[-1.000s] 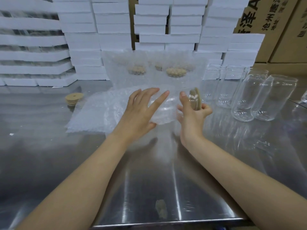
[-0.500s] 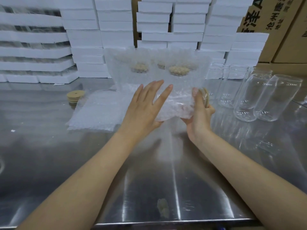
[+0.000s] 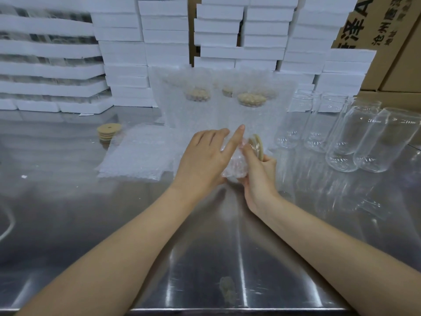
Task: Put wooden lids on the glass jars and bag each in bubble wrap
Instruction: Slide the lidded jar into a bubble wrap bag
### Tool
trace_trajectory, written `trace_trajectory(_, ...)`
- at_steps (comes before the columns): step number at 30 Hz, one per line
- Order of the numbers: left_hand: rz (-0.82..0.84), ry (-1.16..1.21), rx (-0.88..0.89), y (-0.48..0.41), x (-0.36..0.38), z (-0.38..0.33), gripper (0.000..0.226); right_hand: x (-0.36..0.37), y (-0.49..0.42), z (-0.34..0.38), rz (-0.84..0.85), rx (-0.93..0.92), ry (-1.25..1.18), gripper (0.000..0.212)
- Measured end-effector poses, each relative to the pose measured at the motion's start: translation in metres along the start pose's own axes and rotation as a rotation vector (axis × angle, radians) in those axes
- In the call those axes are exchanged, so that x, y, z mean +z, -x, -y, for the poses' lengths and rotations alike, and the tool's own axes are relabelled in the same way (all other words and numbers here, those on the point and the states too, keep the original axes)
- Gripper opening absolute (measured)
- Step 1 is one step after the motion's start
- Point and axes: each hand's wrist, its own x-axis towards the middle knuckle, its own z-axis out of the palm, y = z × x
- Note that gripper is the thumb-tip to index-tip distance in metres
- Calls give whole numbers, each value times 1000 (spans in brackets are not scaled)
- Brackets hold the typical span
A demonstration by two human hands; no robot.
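My left hand (image 3: pixel 205 158) and right hand (image 3: pixel 258 172) meet at table centre, both pinching one bubble wrap bag (image 3: pixel 234 165) bunched between them; left fingers mostly extended, index pointing to 1 o'clock, thumb side gripping the bag. My right hand also clamps a couple of wooden lids (image 3: pixel 257 145) on edge, at 12 o'clock of its palm, just beside the bag. Flat stack of bubble wrap bags (image 3: pixel 139 156) lies at 9 o'clock of my left hand, on the steel table (image 3: pixel 114 224). Spare lid stack (image 3: pixel 109 131) sits further out at 10 o'clock. Wrapped, lidded jars (image 3: pixel 227 103) stand at 12 o'clock behind the hands. Empty glass jars (image 3: pixel 350 137) stand at 2 o'clock of my right hand, well apart. White foam boxes (image 3: pixel 164 42) stacked at back.
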Motion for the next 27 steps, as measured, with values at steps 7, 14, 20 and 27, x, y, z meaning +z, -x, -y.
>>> trace_trajectory(7,-13,-99,0,3,8,4,91,-2,4,3,214,68,38,67)
trace_trajectory(14,-105,198,-171,-2,11,26,108,-3,-3,9,313,-7,89,35)
trace_trajectory(20,-248,1142,-768,-6,4,29,97,-7,-16,29,92,-340,77,18)
trace_trajectory(27,61,1908,-892,-5,7,22,83,-7,-15,11,513,2,154,51)
